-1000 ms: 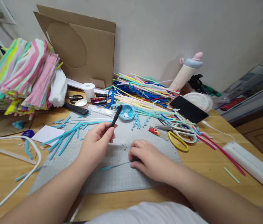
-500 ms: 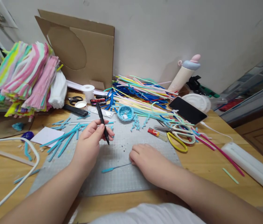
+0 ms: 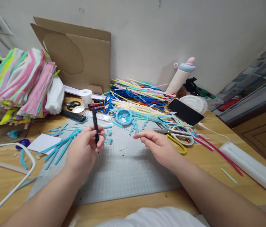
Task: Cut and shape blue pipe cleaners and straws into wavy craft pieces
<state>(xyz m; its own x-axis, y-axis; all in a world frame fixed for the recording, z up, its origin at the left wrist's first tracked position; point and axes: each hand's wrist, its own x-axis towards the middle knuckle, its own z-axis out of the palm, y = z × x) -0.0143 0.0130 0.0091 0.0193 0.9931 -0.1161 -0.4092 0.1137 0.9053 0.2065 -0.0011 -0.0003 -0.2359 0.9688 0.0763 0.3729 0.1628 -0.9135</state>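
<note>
My left hand (image 3: 83, 148) is closed round a black pen (image 3: 95, 124), which stands nearly upright. Beside its fingers lie small blue wire coils (image 3: 108, 140). Between the fingertips of my right hand (image 3: 160, 145) is the bare wire end of a blue pipe cleaner piece (image 3: 118, 125), held up over the mat with its fuzzy tip pointing left. Just beyond that tip sits a round blue bowl shape (image 3: 124, 117) made of pipe cleaner. Curly blue strands (image 3: 134, 126) hang beside it, close to my right fingertips.
A grey cutting mat (image 3: 128, 176) covers the table's middle. Cut blue pipe cleaners (image 3: 62, 146) lie left. Scissors (image 3: 182, 135), a phone (image 3: 186, 112) and a white power strip (image 3: 253, 168) are right. Pipe cleaner bundles (image 3: 24, 82), cardboard (image 3: 95, 60) and a bottle (image 3: 180, 77) stand behind.
My right hand has lifted the blue pipe cleaner piece off the mat and carried it forward. The pen in my left hand has turned more upright, and that hand has shifted slightly left.
</note>
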